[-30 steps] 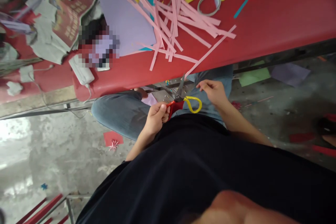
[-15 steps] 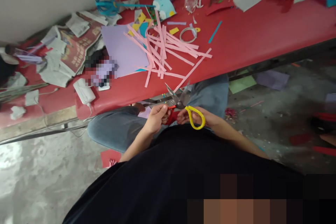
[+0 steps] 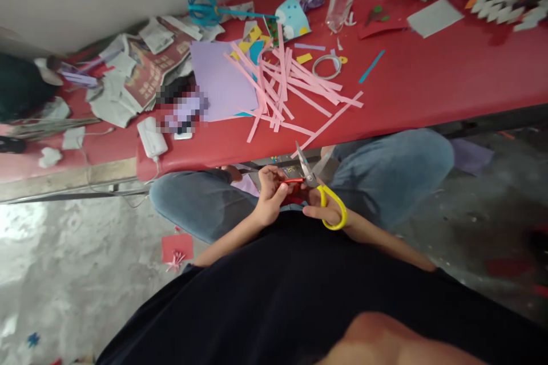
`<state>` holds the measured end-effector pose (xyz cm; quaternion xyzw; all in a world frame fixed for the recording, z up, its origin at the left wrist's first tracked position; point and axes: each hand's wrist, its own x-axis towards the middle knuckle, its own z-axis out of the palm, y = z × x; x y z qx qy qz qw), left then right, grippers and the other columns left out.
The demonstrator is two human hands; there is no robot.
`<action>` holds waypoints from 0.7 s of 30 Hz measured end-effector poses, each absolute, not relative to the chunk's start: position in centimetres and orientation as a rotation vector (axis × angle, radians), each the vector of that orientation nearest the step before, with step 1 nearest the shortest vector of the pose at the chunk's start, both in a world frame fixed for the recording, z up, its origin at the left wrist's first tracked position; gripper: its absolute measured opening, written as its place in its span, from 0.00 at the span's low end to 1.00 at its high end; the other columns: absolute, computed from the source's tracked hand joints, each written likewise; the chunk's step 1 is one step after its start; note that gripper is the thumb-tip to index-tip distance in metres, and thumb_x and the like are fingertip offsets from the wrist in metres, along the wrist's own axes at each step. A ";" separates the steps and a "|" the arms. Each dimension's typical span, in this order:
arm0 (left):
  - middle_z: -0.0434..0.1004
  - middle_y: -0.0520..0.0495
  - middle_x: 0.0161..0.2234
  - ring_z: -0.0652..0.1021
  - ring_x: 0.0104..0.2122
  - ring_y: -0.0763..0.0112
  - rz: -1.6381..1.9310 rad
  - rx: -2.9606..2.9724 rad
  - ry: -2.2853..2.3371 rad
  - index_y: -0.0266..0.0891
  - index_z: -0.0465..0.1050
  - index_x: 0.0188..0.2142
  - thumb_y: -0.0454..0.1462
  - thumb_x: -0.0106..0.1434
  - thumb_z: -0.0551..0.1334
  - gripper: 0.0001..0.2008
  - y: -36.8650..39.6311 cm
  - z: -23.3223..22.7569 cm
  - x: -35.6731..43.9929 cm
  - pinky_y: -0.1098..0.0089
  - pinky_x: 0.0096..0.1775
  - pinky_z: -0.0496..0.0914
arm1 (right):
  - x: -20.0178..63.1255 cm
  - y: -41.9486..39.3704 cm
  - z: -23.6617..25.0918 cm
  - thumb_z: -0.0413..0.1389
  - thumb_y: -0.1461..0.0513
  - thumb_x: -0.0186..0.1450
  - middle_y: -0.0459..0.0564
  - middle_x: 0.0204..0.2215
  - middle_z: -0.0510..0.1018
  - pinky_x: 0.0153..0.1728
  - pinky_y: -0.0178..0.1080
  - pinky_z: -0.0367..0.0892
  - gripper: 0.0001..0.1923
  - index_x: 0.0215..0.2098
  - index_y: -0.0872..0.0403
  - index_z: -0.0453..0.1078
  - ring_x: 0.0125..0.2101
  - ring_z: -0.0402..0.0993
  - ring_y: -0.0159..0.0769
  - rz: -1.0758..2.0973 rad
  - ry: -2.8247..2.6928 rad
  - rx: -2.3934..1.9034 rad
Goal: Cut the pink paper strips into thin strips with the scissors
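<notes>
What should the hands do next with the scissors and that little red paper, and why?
Probably close the blades. The right hand holds the scissors by the yellow loop with the blades spread open, and the left hand holds a red paper strip right at them, so a snip seems likely.

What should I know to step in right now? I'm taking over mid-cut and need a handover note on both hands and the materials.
Right hand: in the yellow handle of the scissors, blades open.
Left hand: pinching a small red paper piece at the blades, over the lap.
Done: pink strips lie cut on the red table, beside a purple sheet.
Left: the red piece shows no finished cut.
</notes>
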<state>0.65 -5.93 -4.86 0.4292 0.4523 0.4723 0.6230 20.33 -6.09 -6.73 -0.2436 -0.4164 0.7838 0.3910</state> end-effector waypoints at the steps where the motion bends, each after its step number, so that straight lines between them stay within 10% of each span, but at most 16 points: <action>1: 0.64 0.46 0.56 0.71 0.52 0.66 1.129 1.014 1.060 0.52 0.55 0.60 0.54 0.74 0.70 0.28 -6.3 -4.9 -0.1 0.66 0.51 0.72 | 20.5 -5.8 -6.9 0.73 0.53 0.63 0.53 0.56 0.83 0.67 0.60 0.75 0.27 0.54 0.43 0.66 0.58 0.84 0.48 1.930 -1.054 -0.635; 5: 0.74 0.39 0.57 0.75 0.59 0.53 0.767 1.495 0.854 0.45 0.73 0.59 0.39 0.65 0.76 0.25 -8.3 -2.9 -5.5 0.51 0.64 0.71 | 21.5 -4.4 -7.5 0.72 0.53 0.64 0.53 0.53 0.82 0.69 0.63 0.74 0.28 0.55 0.42 0.66 0.58 0.82 0.52 1.648 -1.079 -0.777; 12: 0.72 0.37 0.69 0.76 0.67 0.44 -0.019 1.744 0.538 0.49 0.74 0.66 0.36 0.57 0.74 0.37 -10.3 2.4 -13.1 0.44 0.71 0.69 | 21.9 -4.4 -7.3 0.70 0.50 0.65 0.55 0.51 0.82 0.67 0.63 0.73 0.21 0.53 0.45 0.72 0.56 0.82 0.54 1.463 -1.064 -1.009; 21: 0.80 0.44 0.41 0.79 0.37 0.59 -0.085 2.132 0.347 0.43 0.73 0.46 0.29 0.60 0.67 0.15 -12.2 0.3 -11.4 0.60 0.40 0.70 | 20.4 -4.5 -7.9 0.68 0.56 0.66 0.52 0.53 0.81 0.55 0.54 0.76 0.21 0.54 0.44 0.70 0.53 0.82 0.49 1.320 -1.221 -1.062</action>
